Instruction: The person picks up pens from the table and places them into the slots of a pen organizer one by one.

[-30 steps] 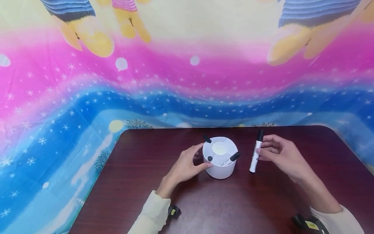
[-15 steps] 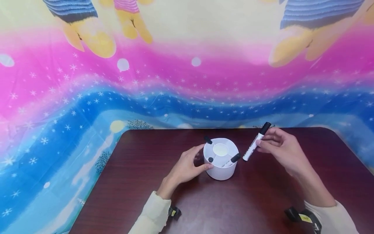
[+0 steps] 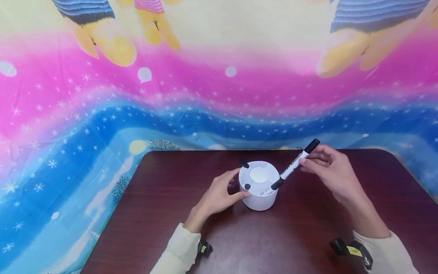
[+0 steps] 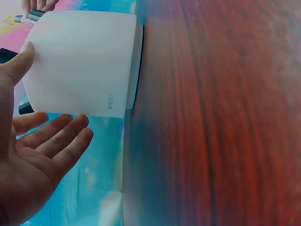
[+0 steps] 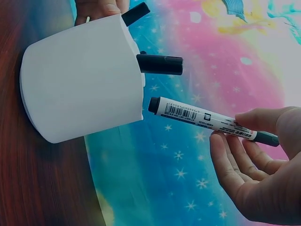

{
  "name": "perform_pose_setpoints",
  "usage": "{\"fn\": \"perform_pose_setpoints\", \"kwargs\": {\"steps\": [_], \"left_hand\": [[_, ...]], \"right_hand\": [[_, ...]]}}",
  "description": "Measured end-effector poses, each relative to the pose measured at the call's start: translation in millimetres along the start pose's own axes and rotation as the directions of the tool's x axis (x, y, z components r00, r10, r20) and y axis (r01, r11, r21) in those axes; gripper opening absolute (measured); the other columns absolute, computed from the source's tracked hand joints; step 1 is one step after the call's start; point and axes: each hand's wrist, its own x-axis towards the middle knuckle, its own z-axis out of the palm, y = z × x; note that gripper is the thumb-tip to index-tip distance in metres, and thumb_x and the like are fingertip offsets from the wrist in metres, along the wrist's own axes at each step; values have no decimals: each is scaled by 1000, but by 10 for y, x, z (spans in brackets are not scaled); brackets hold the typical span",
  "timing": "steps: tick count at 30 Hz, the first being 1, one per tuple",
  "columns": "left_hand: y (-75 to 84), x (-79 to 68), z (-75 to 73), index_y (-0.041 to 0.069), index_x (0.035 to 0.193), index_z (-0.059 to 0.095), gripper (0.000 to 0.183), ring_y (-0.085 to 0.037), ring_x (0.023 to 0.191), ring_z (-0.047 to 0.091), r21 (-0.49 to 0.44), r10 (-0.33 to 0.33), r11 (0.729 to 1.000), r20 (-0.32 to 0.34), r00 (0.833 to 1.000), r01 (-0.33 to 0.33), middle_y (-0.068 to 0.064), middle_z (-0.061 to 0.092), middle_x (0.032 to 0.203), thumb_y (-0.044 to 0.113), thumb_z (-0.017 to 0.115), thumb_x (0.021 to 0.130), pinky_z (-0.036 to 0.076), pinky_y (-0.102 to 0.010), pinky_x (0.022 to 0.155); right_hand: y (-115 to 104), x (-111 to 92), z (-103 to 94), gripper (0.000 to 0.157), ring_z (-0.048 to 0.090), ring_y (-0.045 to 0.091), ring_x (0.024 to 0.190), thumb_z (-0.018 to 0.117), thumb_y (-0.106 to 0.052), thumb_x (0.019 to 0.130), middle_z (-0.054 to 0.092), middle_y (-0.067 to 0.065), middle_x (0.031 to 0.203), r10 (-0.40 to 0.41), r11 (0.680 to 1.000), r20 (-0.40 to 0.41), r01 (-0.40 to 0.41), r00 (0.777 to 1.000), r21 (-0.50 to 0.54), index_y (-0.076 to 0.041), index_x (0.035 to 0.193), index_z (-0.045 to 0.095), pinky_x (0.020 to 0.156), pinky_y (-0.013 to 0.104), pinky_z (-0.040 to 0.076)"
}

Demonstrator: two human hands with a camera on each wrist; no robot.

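A round white pen holder (image 3: 260, 202) with a raised round centre stands on the table, several black-capped markers in its compartments. One marker (image 3: 277, 184) leans out over the right rim. My left hand (image 3: 217, 194) steadies the holder from its left side, thumb at the near rim and fingers on the far side; the left wrist view shows them around its wall (image 4: 84, 61). Between thumb and fingertips my right hand (image 3: 333, 171) pinches a white marker (image 3: 295, 164) with a black cap, tilted, its cap up. Its lower black end (image 5: 154, 105) points at the holder's rim, just apart from it.
The dark red-brown wooden table (image 3: 154, 182) has rounded far corners. Behind it hangs a colourful printed cloth (image 3: 191, 87). A black wrist device (image 3: 352, 251) sits at the right sleeve, another (image 3: 205, 248) at the left.
My right hand has lifted the marker and moved it left toward the holder, tilting it from nearly upright to a slant. The left hand and the holder have stayed in place.
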Motion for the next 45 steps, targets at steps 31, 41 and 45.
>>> {"fn": "perform_pose_setpoints", "kwargs": {"steps": [31, 41, 45], "left_hand": [[-7, -8, -12, 26, 162, 49, 83, -19, 124, 70, 0, -1, 1000, 3, 1000, 1, 0, 64, 150, 50, 85, 91, 60, -39, 106], [-30, -3, 9, 27, 161, 49, 82, -16, 122, 70, 4, 0, 1000, 2, 1000, 0, 2, 64, 150, 51, 84, 91, 60, -37, 105], [-24, -3, 14, 26, 161, 49, 82, -16, 122, 70, 3, 2, 1000, 3, 1000, -2, 2, 64, 150, 52, 83, 92, 60, -37, 105]], "right_hand": [[161, 104, 210, 26, 78, 4, 96, 77, -11, 100, 73, -17, 101, -21, 987, 18, 24, 1000, -162, -2, 121, 64, 83, 19, 64], [201, 99, 223, 25, 78, 3, 93, 75, -9, 101, 73, -17, 101, -17, 988, 30, 22, 999, -155, 3, 119, 63, 84, 22, 65], [209, 92, 243, 24, 78, 3, 92, 73, -6, 102, 73, -16, 101, -8, 987, 39, 15, 999, -160, 6, 119, 61, 84, 24, 65]]}}
